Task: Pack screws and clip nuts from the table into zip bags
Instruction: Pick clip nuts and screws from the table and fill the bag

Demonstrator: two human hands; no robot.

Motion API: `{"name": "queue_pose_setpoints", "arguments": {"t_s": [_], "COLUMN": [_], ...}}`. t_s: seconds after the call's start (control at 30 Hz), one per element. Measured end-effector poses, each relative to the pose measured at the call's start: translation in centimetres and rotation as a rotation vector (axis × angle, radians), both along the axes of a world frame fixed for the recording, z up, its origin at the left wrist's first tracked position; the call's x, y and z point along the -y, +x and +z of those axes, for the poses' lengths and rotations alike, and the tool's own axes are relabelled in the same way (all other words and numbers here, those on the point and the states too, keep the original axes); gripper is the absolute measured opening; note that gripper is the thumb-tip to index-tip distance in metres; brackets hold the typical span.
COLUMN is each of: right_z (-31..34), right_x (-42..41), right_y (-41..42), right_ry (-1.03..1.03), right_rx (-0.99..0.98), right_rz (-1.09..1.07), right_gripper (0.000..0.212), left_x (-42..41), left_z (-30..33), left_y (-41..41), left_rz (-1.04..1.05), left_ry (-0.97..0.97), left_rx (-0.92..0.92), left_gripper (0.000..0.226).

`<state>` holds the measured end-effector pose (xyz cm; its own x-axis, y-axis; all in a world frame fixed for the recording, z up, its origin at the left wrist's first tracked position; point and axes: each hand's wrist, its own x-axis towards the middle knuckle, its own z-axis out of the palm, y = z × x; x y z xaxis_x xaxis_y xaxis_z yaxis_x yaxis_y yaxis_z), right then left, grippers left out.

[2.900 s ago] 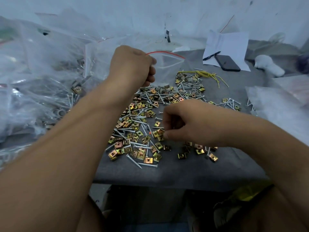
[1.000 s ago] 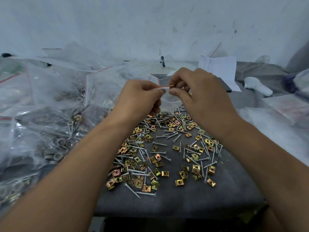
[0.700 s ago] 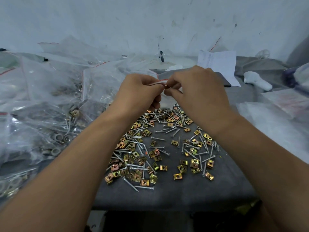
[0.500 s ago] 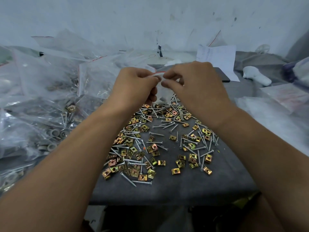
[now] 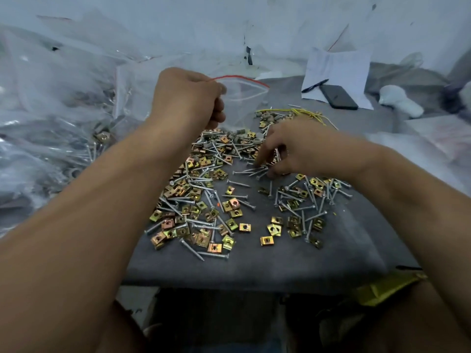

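Note:
My left hand (image 5: 187, 96) grips the rim of a clear zip bag (image 5: 242, 103) with a red seal strip, held above the far side of the table with its mouth gaping to the right. My right hand (image 5: 293, 146) is down on the grey table (image 5: 254, 266), its fingertips curled onto a small bunch of silver screws (image 5: 256, 170). Silver screws and yellow-gold square clip nuts (image 5: 198, 215) lie scattered in a wide heap below both hands.
Filled clear bags of hardware (image 5: 58, 128) pile up along the left. At the back right lie a white sheet (image 5: 339, 70), a pen (image 5: 314, 85) and a black phone (image 5: 339, 96). Yellow wire (image 5: 309, 113) lies behind the heap. White plastic (image 5: 430, 159) covers the right.
My right hand has let go of the bag's rim and dropped to the screws on the table. The bag's mouth now hangs open from my left hand alone.

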<state>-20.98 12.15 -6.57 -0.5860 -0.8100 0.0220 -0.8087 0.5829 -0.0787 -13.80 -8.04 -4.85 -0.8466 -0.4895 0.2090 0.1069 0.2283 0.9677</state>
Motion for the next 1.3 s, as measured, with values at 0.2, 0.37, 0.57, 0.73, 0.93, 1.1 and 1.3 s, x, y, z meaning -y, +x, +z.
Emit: {"name": "queue_pose_setpoints", "arguments": {"t_s": [0.2,0.37,0.57,0.73,0.93,1.1,1.3], "right_z": [-0.7,-0.7,-0.4,-0.5,-0.9,-0.6,-0.9], "right_x": [-0.1,0.2,0.8,1.7,2.2,2.2,2.3], "right_y": [-0.1,0.3,1.0,2.1,2.4,2.0,2.3], "right_ry": [-0.072,-0.076,0.012,0.048,0.044,0.031,-0.012], "right_rx": [0.007,-0.007,-0.043,-0.131,-0.182,-0.15,-0.186], "right_rz": [-0.04,-0.033,-0.072,-0.14,-0.148,-0.18,-0.205], "right_gripper": [0.02,0.015,0.009,0.009,0.01,0.009,0.014], "left_x": [-0.1,-0.1,-0.2,-0.3,-0.2,-0.3,-0.2], "left_z": [0.2,0.2,0.2,0.2,0.3,0.3,0.2], "left_y": [0.0,0.3,0.4,0.6,0.7,0.7,0.6], "left_rz": [0.005,0.002,-0.006,-0.016,-0.023,-0.018,-0.02], "left_ry": [-0.002,0.0,-0.015,-0.013,-0.021,-0.017,-0.015], "left_rx": [0.021,0.017,0.028,0.031,0.022,0.027,0.024], "left_gripper": [0.019,0.016,0.02,0.019,0.018,0.018,0.018]}}
